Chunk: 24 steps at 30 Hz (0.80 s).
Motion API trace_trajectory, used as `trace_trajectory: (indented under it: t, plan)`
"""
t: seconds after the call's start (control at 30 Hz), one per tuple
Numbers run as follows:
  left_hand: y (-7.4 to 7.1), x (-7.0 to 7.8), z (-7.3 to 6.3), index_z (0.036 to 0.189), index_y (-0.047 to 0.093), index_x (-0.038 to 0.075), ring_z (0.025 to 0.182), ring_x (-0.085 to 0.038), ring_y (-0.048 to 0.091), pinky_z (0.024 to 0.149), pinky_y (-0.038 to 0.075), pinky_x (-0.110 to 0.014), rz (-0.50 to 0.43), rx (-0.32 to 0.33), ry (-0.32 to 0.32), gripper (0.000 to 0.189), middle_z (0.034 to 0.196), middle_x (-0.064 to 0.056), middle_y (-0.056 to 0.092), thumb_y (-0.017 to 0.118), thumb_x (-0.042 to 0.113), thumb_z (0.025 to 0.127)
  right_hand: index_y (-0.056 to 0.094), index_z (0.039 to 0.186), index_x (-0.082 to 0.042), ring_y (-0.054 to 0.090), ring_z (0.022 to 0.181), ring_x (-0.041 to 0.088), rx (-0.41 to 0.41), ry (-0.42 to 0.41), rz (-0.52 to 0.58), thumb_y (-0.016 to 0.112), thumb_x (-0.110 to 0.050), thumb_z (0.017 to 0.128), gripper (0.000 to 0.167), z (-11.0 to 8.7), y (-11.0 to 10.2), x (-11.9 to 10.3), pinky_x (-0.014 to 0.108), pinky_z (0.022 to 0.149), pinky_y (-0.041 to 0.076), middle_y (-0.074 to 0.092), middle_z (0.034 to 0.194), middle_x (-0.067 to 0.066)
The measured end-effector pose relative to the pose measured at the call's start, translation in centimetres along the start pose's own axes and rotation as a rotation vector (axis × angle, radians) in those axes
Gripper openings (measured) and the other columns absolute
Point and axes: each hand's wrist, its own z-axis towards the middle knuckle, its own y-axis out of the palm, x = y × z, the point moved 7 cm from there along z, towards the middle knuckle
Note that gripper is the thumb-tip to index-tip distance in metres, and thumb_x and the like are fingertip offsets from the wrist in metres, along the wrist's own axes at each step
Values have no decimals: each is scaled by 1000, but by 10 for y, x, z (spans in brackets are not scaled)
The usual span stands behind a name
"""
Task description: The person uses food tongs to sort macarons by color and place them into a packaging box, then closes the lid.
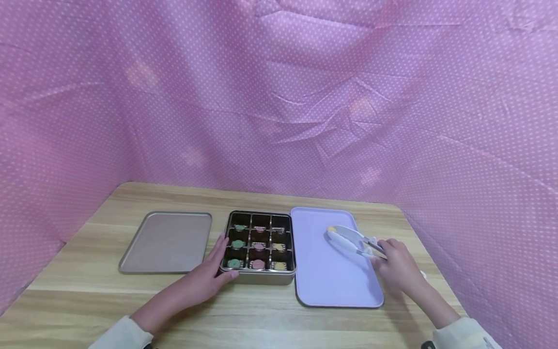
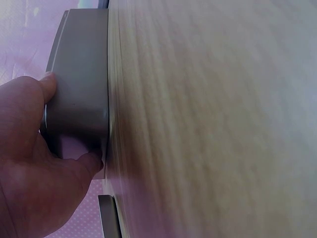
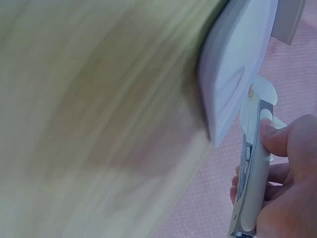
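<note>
My left hand (image 1: 207,278) rests against the near left corner of a metal box (image 1: 266,277), fingers along its left side and thumb at the front rim. Inside its dividers sit round green (image 1: 237,244), pink (image 1: 258,264) and yellow pieces (image 1: 279,266), a column of each. The back right compartment shows no coloured piece. My right hand (image 1: 395,265) grips a pair of tongs (image 1: 351,240) with white tips. Between those tips is a small yellow-orange piece (image 1: 332,229), over a lilac tray (image 1: 324,286). In the right wrist view, the thumb presses the tong handle (image 3: 255,183).
A flat grey-brown metal lid or tray (image 1: 167,242) lies left of the box on the wooden table (image 1: 261,320). The lilac tray stands close against the box's right side. Pink dotted cloth (image 1: 279,121) hangs around the back and sides.
</note>
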Motion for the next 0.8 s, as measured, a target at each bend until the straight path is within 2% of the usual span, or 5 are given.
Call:
trace_trajectory:
  t: [0.13, 0.33, 0.8]
  plan:
    - [1, -2, 1, 162, -9, 26, 151, -45, 17, 119, 22, -65, 0, -1, 1, 100, 168, -1, -20, 48, 71, 94, 66, 115, 11, 61, 98, 43, 19, -14, 17, 80, -7, 79, 43, 4, -3, -11, 58, 85, 52, 66, 104, 25]
    - [1, -3, 1, 162, -10, 25, 152, -44, 16, 120, 21, -65, -2, -1, -5, 101, 168, -2, -20, 48, 71, 94, 65, 119, 9, 60, 98, 38, -16, -12, 29, 82, -10, 81, 45, 10, 2, -26, 54, 84, 53, 65, 106, 21]
    - [0, -1, 0, 163, -9, 23, 151, -45, 15, 119, 20, -66, -2, 3, 2, 100, 168, -3, -19, 48, 70, 94, 68, 110, 5, 58, 90, 32, 59, -151, 82, 85, -10, 78, 39, 30, 5, -73, 46, 77, 51, 65, 97, 15]
